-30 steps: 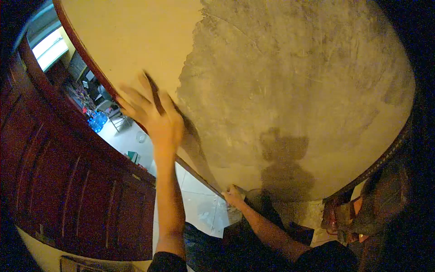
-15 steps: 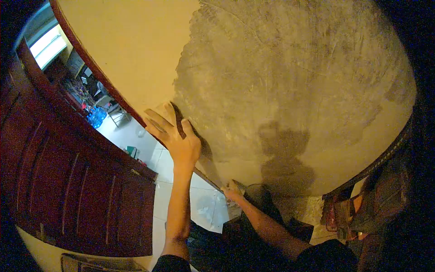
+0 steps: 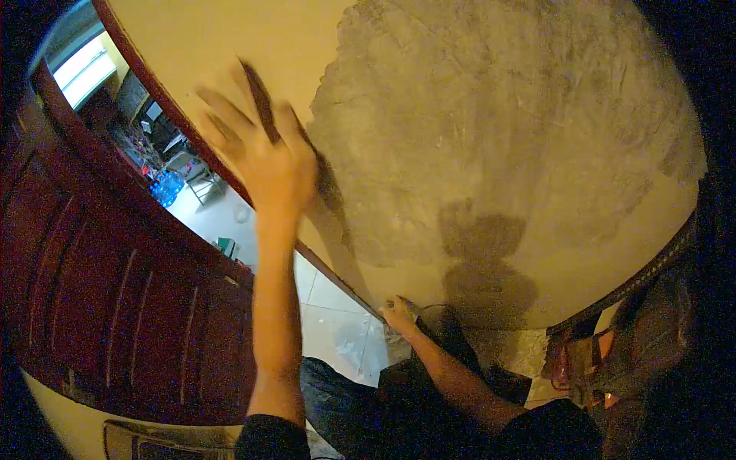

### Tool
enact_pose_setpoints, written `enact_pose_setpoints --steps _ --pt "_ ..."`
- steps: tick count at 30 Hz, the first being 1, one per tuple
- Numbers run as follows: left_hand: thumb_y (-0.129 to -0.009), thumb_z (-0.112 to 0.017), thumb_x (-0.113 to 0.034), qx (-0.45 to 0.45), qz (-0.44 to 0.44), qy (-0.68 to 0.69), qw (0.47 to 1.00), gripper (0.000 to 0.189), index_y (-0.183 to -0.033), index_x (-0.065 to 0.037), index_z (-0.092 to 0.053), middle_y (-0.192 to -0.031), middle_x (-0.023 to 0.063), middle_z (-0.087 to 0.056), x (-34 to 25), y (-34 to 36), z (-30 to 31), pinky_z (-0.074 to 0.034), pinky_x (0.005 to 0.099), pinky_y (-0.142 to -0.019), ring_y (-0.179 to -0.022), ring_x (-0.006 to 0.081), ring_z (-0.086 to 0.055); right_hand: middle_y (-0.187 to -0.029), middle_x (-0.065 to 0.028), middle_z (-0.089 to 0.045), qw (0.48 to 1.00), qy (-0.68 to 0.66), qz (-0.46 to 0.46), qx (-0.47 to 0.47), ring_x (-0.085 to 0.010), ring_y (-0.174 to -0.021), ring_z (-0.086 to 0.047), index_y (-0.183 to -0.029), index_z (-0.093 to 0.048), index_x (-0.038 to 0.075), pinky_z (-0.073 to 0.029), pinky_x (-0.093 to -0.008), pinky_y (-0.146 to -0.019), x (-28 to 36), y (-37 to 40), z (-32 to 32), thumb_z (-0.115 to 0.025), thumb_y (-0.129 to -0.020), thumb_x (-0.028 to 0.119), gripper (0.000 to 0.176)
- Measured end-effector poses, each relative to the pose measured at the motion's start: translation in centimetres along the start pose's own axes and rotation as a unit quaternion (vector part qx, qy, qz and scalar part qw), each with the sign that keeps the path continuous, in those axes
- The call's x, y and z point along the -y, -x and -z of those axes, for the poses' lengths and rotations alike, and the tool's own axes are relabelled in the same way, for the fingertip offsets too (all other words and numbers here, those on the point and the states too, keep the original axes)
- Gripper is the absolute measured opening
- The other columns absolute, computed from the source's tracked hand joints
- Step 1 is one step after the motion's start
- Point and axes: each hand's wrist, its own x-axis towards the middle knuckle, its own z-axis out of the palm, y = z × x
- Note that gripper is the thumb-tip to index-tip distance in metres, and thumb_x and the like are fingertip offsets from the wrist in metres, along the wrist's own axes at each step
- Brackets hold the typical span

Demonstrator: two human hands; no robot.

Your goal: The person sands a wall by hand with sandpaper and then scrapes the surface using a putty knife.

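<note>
While the left hand (image 3: 264,161) lies raised and blurred against the wall (image 3: 207,46), near its left edge by the door frame (image 3: 201,153), its grip is spread and a thin dark tool (image 3: 259,98) is pinched between two fingers. This tool sits where the yellow paint meets the grey patch (image 3: 506,130). Down at the lower left corner of the wall, the right hand (image 3: 399,313) touches the surface; I cannot tell its grip.
</note>
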Motion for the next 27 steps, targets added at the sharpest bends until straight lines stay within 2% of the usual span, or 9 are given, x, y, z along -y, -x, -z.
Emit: enact_pose_setpoints --steps 5,8,10,13,16,17,23,25,27 --pt "-0.096 -0.041 -0.023 0.074 0.077 -0.017 0.994 0.058 -0.150 -0.011 -0.025 -0.155 0.0275 0.000 0.4 8.7 0.1 -0.003 0.0586 -0.113 -0.140 0.0498 -0.003 -0.104 -0.0193 -0.063 0.990 0.142 -0.015 0.009 -0.0323 -0.096 -0.060 -0.107 -0.057 0.003 -0.049 -0.0424 -0.081 2.8 0.5 1.5 -0.071 -0.077 0.023 0.038" --pt "-0.097 -0.040 -0.025 0.028 0.047 -0.004 0.998 0.058 -0.151 -0.012 -0.023 -0.155 0.0281 0.001 0.8 4.6 0.0 -0.004 0.0607 -0.112 -0.140 0.0503 -0.004 -0.104 -0.0193 -0.061 0.995 0.095 0.009 -0.015 -0.0336 -0.093 -0.060 -0.106 -0.057 0.003 -0.049 -0.0434 -0.079 -3.0 -1.1 -0.4 -0.069 -0.078 0.023 0.036" --pt "-0.098 -0.038 -0.028 -0.015 0.016 -0.013 1.000 0.058 -0.152 -0.013 -0.020 -0.155 0.0294 0.001 1.1 0.5 0.0 -0.006 0.0595 -0.112 -0.139 0.0515 -0.006 -0.106 -0.0205 -0.059 0.989 0.091 0.118 -0.009 -0.0371 -0.095 -0.058 -0.106 -0.056 0.002 -0.047 -0.0449 -0.082 -4.9 -0.9 -1.5 -0.070 -0.078 0.026 0.040" --pt "-0.099 -0.036 -0.033 -0.028 -0.030 -0.073 0.996 0.058 -0.152 -0.014 -0.018 -0.154 0.0306 0.001 2.2 -4.4 0.3 -0.007 0.0573 -0.113 -0.137 0.0528 -0.008 -0.107 -0.0213 -0.058 0.968 0.188 0.156 -0.053 -0.0378 -0.101 -0.054 -0.107 -0.056 0.000 -0.045 -0.0461 -0.088 -1.1 0.4 -0.2 -0.070 -0.078 0.027 0.041" --pt "-0.100 -0.035 -0.035 -0.045 0.005 0.020 0.999 0.058 -0.152 -0.014 -0.018 -0.153 0.0314 0.001 1.2 -3.5 0.7 -0.009 0.0550 -0.114 -0.136 0.0540 -0.008 -0.108 -0.0227 -0.057 0.986 0.160 0.029 -0.043 -0.0382 -0.107 -0.051 -0.108 -0.056 0.000 -0.042 -0.0473 -0.092 1.8 1.1 0.6 -0.070 -0.077 0.026 0.043" --pt "-0.099 -0.036 -0.033 -0.005 -0.034 -0.082 0.996 0.058 -0.152 -0.014 -0.020 -0.154 0.0309 0.001 2.9 -2.4 0.0 -0.009 0.0545 -0.115 -0.137 0.0537 -0.006 -0.109 -0.0231 -0.056 0.989 0.145 -0.003 0.002 -0.0384 -0.108 -0.050 -0.108 -0.057 0.000 -0.042 -0.0475 -0.092 4.1 1.7 1.7 -0.070 -0.077 0.027 0.043" --pt "-0.096 -0.041 -0.029 0.081 0.068 -0.017 0.994 0.058 -0.151 -0.016 -0.026 -0.155 0.0284 0.002 0.2 9.6 -0.2 -0.006 0.0613 -0.112 -0.138 0.0533 -0.006 -0.110 -0.0221 -0.056 0.984 0.172 0.046 -0.024 -0.0389 -0.109 -0.048 -0.107 -0.058 0.001 -0.041 -0.0475 -0.092 2.1 1.2 1.2 -0.069 -0.078 0.027 0.041" --pt "-0.096 -0.041 -0.031 0.117 0.111 -0.084 0.983 0.058 -0.151 -0.017 -0.026 -0.156 0.0271 0.002 0.0 10.6 0.0 -0.002 0.0683 -0.108 -0.139 0.0528 -0.005 -0.111 -0.0221 -0.056 0.987 0.154 0.039 -0.029 -0.0390 -0.111 -0.048 -0.107 -0.058 0.001 -0.041 -0.0476 -0.093 0.3 1.1 0.4 -0.068 -0.078 0.027 0.040" --pt "-0.097 -0.040 -0.031 0.060 0.094 -0.086 0.990 0.059 -0.151 -0.017 -0.024 -0.156 0.0267 0.002 1.0 6.8 -0.3 -0.001 0.0700 -0.106 -0.139 0.0525 -0.005 -0.112 -0.0221 -0.056 0.989 0.138 0.033 -0.037 -0.0392 -0.112 -0.047 -0.107 -0.058 0.002 -0.041 -0.0477 -0.094 0.4 0.3 0.9 -0.068 -0.077 0.026 0.040"
